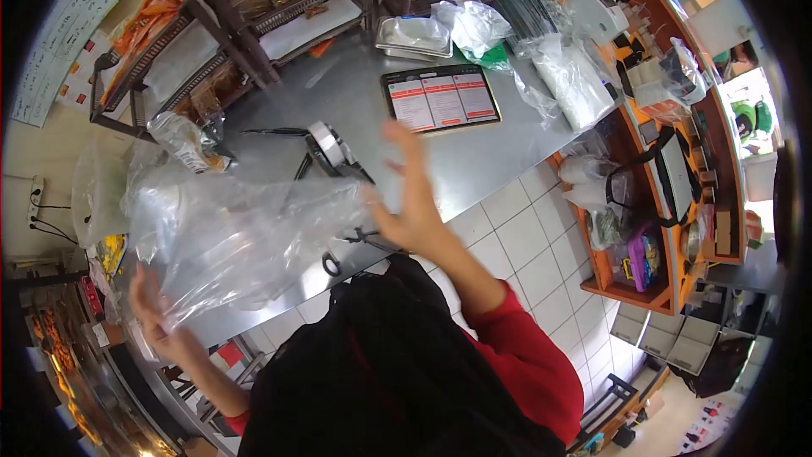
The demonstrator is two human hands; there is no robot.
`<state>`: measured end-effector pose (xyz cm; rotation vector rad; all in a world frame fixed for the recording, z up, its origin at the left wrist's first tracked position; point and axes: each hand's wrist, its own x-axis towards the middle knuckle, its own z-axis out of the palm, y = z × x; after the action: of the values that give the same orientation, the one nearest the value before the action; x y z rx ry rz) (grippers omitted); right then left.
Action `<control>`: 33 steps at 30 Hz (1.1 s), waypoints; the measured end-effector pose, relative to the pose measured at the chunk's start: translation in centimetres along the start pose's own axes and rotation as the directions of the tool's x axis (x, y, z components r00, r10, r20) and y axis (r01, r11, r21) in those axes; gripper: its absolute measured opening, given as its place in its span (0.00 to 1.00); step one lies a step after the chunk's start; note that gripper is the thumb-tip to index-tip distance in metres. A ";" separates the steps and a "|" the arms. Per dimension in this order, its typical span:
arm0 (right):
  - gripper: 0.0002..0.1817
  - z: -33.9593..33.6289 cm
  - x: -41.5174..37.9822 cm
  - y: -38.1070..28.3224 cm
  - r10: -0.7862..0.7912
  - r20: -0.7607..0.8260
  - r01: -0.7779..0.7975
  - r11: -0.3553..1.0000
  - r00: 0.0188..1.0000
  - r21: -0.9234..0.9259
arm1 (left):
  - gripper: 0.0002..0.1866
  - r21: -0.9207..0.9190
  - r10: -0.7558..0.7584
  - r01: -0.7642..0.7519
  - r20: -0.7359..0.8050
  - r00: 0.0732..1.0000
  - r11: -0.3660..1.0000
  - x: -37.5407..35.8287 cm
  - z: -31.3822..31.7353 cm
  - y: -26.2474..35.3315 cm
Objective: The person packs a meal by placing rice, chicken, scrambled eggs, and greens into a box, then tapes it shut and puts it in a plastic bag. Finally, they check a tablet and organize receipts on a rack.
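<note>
A large clear plastic bag (245,241) spreads above the near left part of the metal table, blurred by motion. My left hand (161,322) is at its lower left corner and seems to grip the film there, though the fingers are smeared. At the bag's right edge, my right hand (413,207) has its fingers spread, the thumb close to or touching the film. Behind the bag lies a black device with a white roll (332,145), perhaps a tape dispenser. Black-handled scissors (331,264) lie near the table's front edge, partly covered by the bag.
A tablet (441,99) with a lit screen lies on the metal table (507,140). Behind it are a metal tray (414,38) and rolled plastic bags (575,80). Brown tiered racks (292,21) hold packets at the back left. Orange shelving (668,279) stands at the right.
</note>
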<state>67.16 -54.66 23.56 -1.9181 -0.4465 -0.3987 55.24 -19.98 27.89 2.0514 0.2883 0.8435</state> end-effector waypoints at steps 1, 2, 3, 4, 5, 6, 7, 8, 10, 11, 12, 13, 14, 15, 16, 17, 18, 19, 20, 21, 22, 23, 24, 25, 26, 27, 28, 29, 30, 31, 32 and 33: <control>0.40 2.4 -0.3 1.5 0.016 0.087 -0.023 0.996 0.996 0.082 | 0.04 0.104 0.073 -0.078 0.051 0.996 0.992 -0.8 2.7 0.7; 0.43 4.9 -1.2 1.6 0.007 0.269 -0.065 0.976 0.963 0.207 | 0.06 0.245 0.183 -0.215 0.146 0.972 0.945 -2.1 4.6 0.5; 0.39 6.0 -1.1 -0.3 0.263 0.712 -0.592 0.763 0.651 0.259 | 0.07 0.369 0.280 -0.354 0.240 0.930 0.859 -3.7 6.0 0.0; 0.36 5.0 -0.3 0.0 0.273 0.699 -0.633 0.703 0.661 0.325 | 0.08 0.409 0.271 -0.365 0.270 0.924 0.836 -4.3 5.3 -1.4; 0.34 3.5 0.8 0.9 0.285 0.683 -0.667 0.634 0.672 0.391 | 0.10 0.433 0.256 -0.361 0.282 0.924 0.826 -4.9 4.2 -2.6; 0.31 1.9 1.8 1.8 0.304 0.669 -0.697 0.555 0.678 0.455 | 0.11 0.390 0.150 -0.232 0.229 0.962 0.891 -4.3 2.1 -2.6; 0.29 0.6 2.3 2.6 0.326 0.662 -0.724 0.467 0.675 0.508 | 0.11 0.218 -0.017 -0.002 0.088 0.996 0.976 -4.5 0.9 -2.6; 0.26 0.2 2.6 3.0 0.347 0.657 -0.741 0.378 0.669 0.555 | 0.12 0.005 -0.210 0.210 -0.026 0.977 0.978 -4.7 0.1 -2.3; 0.22 2.5 2.4 2.2 0.409 0.424 -0.586 0.631 0.808 0.508 | 0.08 -0.188 -0.401 0.364 -0.219 0.890 0.912 -5.8 1.5 -1.3; 0.20 4.7 1.7 1.3 0.405 0.295 -0.500 0.740 0.865 0.450 | 0.09 -0.109 -0.347 0.329 -0.292 0.891 0.938 -6.9 3.0 -0.8; 0.18 9.7 -2.4 2.8 0.003 0.214 -0.064 0.958 0.977 0.280 | 0.13 -0.011 -0.269 0.280 -0.321 0.908 0.960 -8.4 3.4 -1.0; 0.19 9.5 -2.0 2.7 0.018 0.351 -0.142 0.933 0.936 0.330 | 0.19 0.045 -0.235 0.265 -0.331 0.914 0.963 -9.0 2.8 -2.1; 0.20 8.9 -1.6 2.4 0.027 0.482 -0.229 0.903 0.876 0.365 | 0.25 0.085 -0.224 0.268 -0.348 0.910 0.960 -9.1 0.9 -3.9; 0.20 8.7 -1.3 2.0 0.027 0.603 -0.320 0.866 0.797 0.384 | 0.32 0.103 -0.281 0.332 -0.335 0.899 0.938 -9.1 -3.4 -7.6; 0.19 8.9 -0.5 1.8 0.059 0.630 -0.374 0.845 0.774 0.381 | 0.38 0.209 -0.277 0.350 -0.310 0.909 0.913 -9.2 -6.7 -10.5; 0.17 9.3 0.6 1.6 0.092 0.651 -0.427 0.822 0.753 0.378 | 0.36 0.469 0.005 0.131 -0.279 0.960 0.874 -8.6 -4.4 -7.8; 0.16 9.8 1.2 1.0 0.124 0.671 -0.477 0.796 0.731 0.373 | 0.34 0.706 0.287 -0.048 -0.224 0.931 0.706 -8.0 -2.0 -5.1; 0.17 10.5 1.6 -0.7 -0.043 0.757 -0.467 0.764 0.652 0.445 | 0.30 0.735 0.419 -0.189 -0.140 0.897 0.651 -7.9 -1.5 -5.4; 0.18 11.5 2.0 -3.0 -0.215 0.805 -0.464 0.723 0.553 0.512 | 0.26 0.756 0.543 -0.323 -0.051 0.838 0.569 -7.8 -1.0 -5.7; 0.19 13.0 1.9 -4.6 -0.382 0.815 -0.474 0.673 0.435 0.568 | 0.23 0.767 0.650 -0.439 0.038 0.759 0.468 -7.7 -0.5 -6.1; 0.23 14.8 1.1 -5.4 -0.253 0.819 -0.433 0.748 0.516 0.503 | 0.20 0.736 0.611 -0.432 0.032 0.791 0.521 -8.4 -3.4 -9.0; 0.27 17.0 0.1 -5.8 -0.122 0.793 -0.400 0.812 0.597 0.426 | 0.18 0.702 0.571 -0.425 0.032 0.821 0.571 -8.9 -6.6 -11.7; 0.31 19.5 -0.8 -6.1 0.005 0.738 -0.374 0.865 0.675 0.336 | 0.16 0.664 0.533 -0.417 0.034 0.845 0.620 -8.8 -8.6 -13.3; 0.35 22.0 -1.6 -6.1 0.121 0.653 -0.354 0.905 0.748 0.237 | 0.16 0.650 0.430 -0.268 -0.100 0.897 0.711 -7.1 -9.2 -12.3; 0.40 24.5 -2.5 -6.0 0.225 0.545 -0.345 0.930 0.808 0.128 | 0.17 0.609 0.307 -0.109 -0.231 0.923 0.786 -4.5 -9.6 -9.8; 0.44 26.7 -3.6 -5.9 0.314 0.420 -0.351 0.936 0.852 0.013 | 0.17 0.545 0.165 0.057 -0.351 0.922 0.837 -3.2 -10.1 -8.7; 0.45 29.1 -5.6 -6.2 0.331 0.374 -0.310 0.944 0.866 -0.115 | 0.18 0.538 0.108 0.096 -0.334 0.936 0.837 -3.2 -11.3 -10.4; 0.47 31.5 -8.2 -6.6 0.340 0.329 -0.269 0.932 0.881 -0.243 | 0.19 0.533 0.051 0.134 -0.317 0.947 0.835 -3.4 -13.1 -13.3; 0.48 33.1 -9.7 -6.5 0.338 0.283 -0.225 0.903 0.897 -0.366 | 0.21 0.529 -0.004 0.172 -0.303 0.953 0.831 -3.9 -14.7 -16.4; 0.50 34.0 -10.1 -5.9 0.273 0.337 -0.144 0.921 0.901 -0.363 | 0.22 0.294 -0.217 0.342 -0.384 0.897 0.892 -4.7 -15.7 -19.9; 0.51 34.6 -10.4 -5.3 0.210 0.389 -0.064 0.933 0.897 -0.355 | 0.24 0.038 -0.432 0.486 -0.402 0.807 0.873 -6.1 -16.6 -24.0; 0.52 34.8 -10.5 -4.9 0.152 0.440 0.010 0.939 0.885 -0.344 | 0.26 -0.214 -0.632 0.598 -0.355 0.689 0.773 -7.6 -17.5 -28.2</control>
<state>57.98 -21.95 9.70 -2.3680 -0.6460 0.0478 40.95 4.21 8.65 1.5083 1.1001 0.8171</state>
